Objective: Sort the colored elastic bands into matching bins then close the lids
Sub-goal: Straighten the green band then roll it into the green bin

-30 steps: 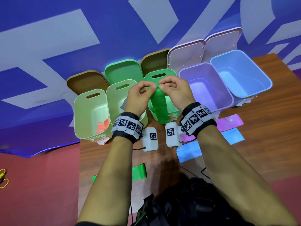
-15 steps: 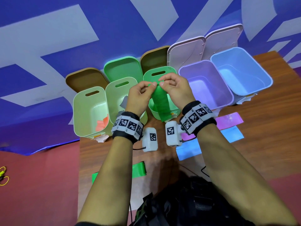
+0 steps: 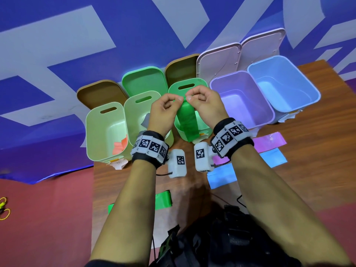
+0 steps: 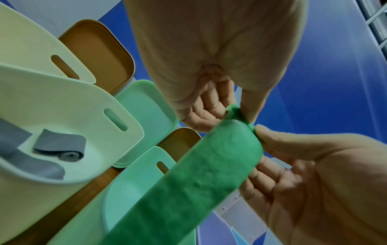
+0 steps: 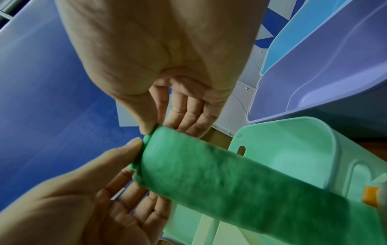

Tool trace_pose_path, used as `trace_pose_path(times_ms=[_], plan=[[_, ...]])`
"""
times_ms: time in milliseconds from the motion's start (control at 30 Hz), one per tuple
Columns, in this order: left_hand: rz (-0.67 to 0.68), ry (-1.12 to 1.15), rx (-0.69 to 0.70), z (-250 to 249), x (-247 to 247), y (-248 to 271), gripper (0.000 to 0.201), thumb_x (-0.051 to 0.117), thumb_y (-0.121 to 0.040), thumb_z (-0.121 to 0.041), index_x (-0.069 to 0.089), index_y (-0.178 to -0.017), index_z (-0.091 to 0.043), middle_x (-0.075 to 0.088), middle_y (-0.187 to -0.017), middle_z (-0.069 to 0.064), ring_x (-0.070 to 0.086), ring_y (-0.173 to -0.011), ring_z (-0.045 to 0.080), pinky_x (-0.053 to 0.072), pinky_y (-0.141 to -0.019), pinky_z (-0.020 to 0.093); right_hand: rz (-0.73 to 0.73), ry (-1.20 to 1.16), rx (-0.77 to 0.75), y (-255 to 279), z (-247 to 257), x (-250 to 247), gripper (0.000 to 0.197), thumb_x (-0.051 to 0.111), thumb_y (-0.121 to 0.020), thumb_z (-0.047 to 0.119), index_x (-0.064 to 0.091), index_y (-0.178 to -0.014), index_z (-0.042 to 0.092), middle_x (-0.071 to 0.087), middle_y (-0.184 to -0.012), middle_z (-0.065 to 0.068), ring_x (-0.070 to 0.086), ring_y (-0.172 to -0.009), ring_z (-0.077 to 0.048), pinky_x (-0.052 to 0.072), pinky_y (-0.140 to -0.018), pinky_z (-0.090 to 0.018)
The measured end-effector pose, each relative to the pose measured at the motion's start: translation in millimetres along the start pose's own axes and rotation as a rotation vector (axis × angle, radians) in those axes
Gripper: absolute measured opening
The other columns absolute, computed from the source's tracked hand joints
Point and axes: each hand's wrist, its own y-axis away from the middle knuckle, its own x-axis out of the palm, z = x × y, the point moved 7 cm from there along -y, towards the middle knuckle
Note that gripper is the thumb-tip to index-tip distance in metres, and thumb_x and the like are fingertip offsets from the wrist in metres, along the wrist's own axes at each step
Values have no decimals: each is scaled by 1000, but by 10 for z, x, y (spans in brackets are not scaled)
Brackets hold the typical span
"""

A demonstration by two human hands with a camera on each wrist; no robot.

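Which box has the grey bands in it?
The pale box second from the left, just left of the left hand. Grey bands lie in it; the leftmost box holds an orange one.

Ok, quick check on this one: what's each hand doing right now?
Left hand: closed, pinching the top end of the green band.
Right hand: closed, pinching the same end of the green band, over the green bin.
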Motion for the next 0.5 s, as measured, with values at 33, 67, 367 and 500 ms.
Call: trace_pose_path(times_ms=[33, 67, 367, 500], plan=[[0, 2, 8, -5, -5, -1, 10, 65, -92, -9, 68, -85, -15, 66, -75, 2, 57, -70, 10, 48, -69, 21, -2, -4, 7, 1, -11, 2, 5, 63, -93, 12, 67, -96, 14, 64, -77, 5, 59, -73, -5, 50, -76, -24], [1, 8, 13, -13, -11, -3, 8, 66, -91, -9, 68, -86, -15, 66, -77, 6, 57, -71, 13, 48, -70, 23, -5, -10, 15, 2, -25, 3, 5, 64, -93, 16, 67, -96, 15, 65, -77, 5, 60, -75, -7, 51, -79, -28], [8, 16, -12, 18, 28, 18, 11, 64, -91, -16, 70, -82, -20, 63, -65, -7, 53, -70, 15, 44, -67, 29, 4, -13, -28, 4, -3, -23, 7, 65, -93, 12, 67, -91, 19, 64, -78, 6, 59, -76, -5, 49, -79, -23], [-9, 5, 3, 10, 28, 11, 14, 62, -94, -8, 69, -85, -16, 61, -59, -12, 50, -59, 5, 42, -61, 17, 16, -24, -21, 19, -21, -37, 3, 66, -93, 17, 68, -93, 19, 63, -73, 10, 59, -73, -5, 49, -75, -23]])
